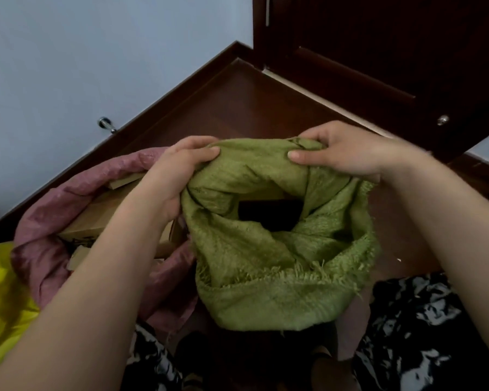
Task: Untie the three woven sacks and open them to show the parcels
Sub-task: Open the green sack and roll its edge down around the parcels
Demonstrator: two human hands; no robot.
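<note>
Green woven sack (280, 249) on the dark wooden floor (237, 108), mouth spread open between both hands, left hand (178, 170) and right hand (347, 150) each clenched on its far rim, pink sack (48, 221) just left, open, cardboard parcels (102, 213) showing, yellow sack (3, 300) at far left

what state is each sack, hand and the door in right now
green woven sack: untied, mouth pulled partly open, inside too dark to tell
pink woven sack: open, rim rolled down, cardboard parcels showing
yellow sack: only a corner in view, cannot tell
left hand: shut on the green sack's rim
right hand: shut on the green sack's rim
wooden door: ajar
</note>
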